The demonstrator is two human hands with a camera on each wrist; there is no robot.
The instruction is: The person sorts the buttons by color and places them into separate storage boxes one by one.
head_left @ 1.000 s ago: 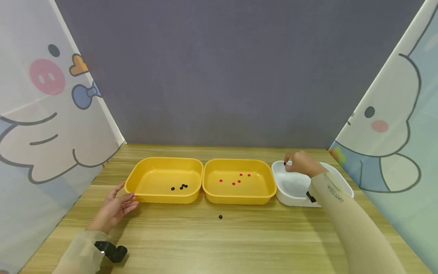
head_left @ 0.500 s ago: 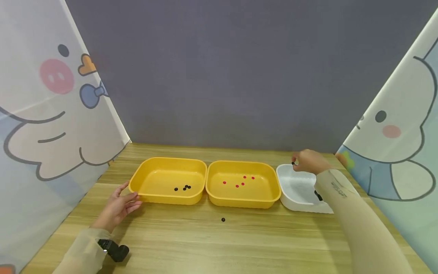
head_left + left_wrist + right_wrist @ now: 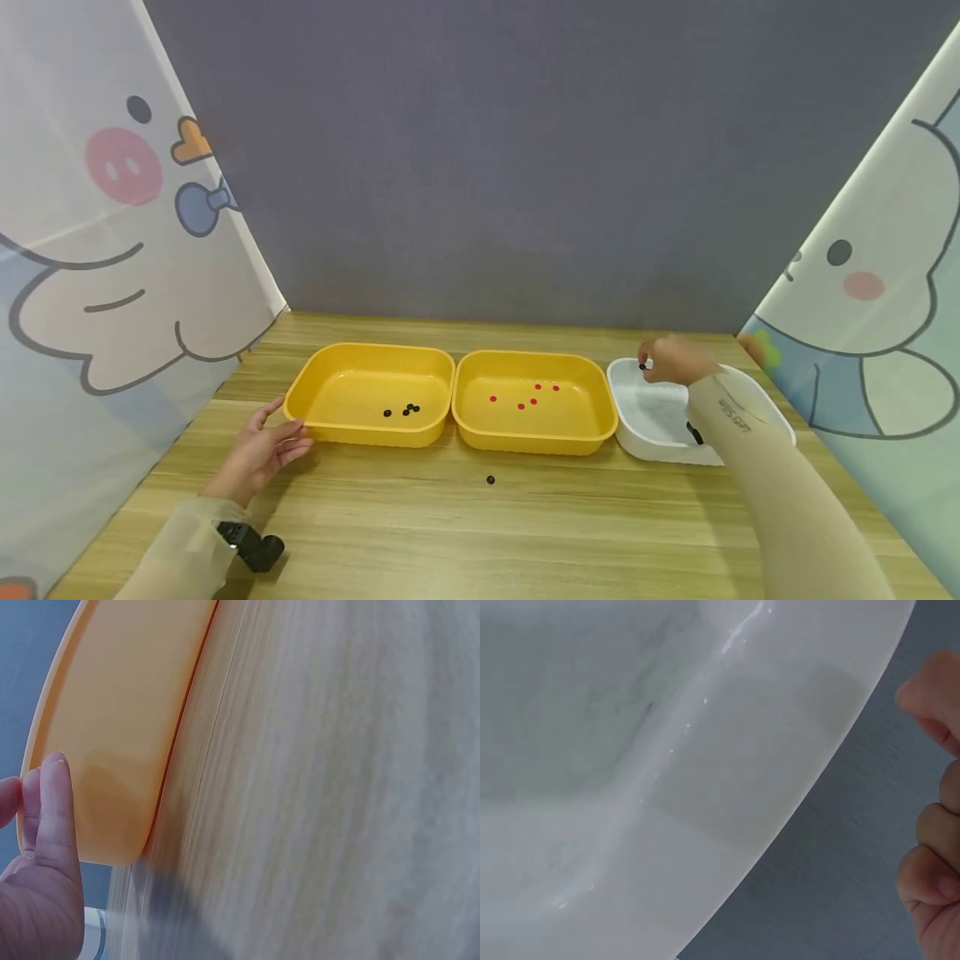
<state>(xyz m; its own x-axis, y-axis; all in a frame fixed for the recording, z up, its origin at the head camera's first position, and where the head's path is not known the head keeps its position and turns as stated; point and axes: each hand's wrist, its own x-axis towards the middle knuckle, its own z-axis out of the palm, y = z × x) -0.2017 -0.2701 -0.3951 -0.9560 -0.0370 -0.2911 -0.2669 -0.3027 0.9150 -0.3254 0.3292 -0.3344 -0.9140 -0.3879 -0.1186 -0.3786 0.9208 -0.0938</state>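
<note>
My right hand [image 3: 675, 360] pinches a small round black piece [image 3: 642, 367] between thumb and fingertips, above the back left part of the white tray [image 3: 637, 433]. In the right wrist view my curled fingers [image 3: 937, 870] show beyond the tray's rim, and the black piece is out of sight. At the front left corner of the left yellow tray [image 3: 360, 435], my left hand [image 3: 258, 454] touches the rim with its thumb. Its other fingers extend along the outer wall, fairly straight in the left wrist view. Several black pieces [image 3: 407, 412] lie inside that tray.
Several red discs [image 3: 533, 402] lie in the middle yellow tray [image 3: 532, 444], which stands between the other two trays. One loose black piece [image 3: 491, 480] is on the wooden table [image 3: 465, 542] in front. A grey panel [image 3: 480, 167] rises behind the table.
The whole scene has shifted a little rightward as the head view turned. My right hand dipped slightly over the white tray, still pinching the black piece. The left hand stayed at its corner.
</note>
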